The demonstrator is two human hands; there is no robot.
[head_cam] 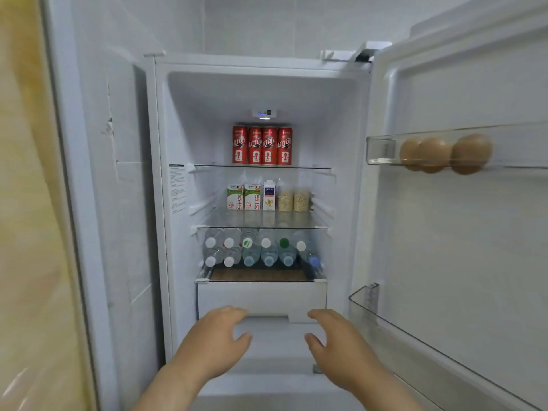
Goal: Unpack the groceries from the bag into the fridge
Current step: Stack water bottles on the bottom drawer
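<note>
The fridge stands open in front of me. Several red cans line the top glass shelf. Milk cartons and jars of grain stand on the middle shelf, and several water bottles lie on the shelf below. Under them is a white drawer. My left hand and my right hand reach toward the drawer's lower edge, fingers relaxed and slightly curved, holding nothing. No bag is in view.
The fridge door is swung open on the right. Its upper clear bin holds three brown eggs; a lower door bin has nothing visible in it. A white wall panel runs along the left.
</note>
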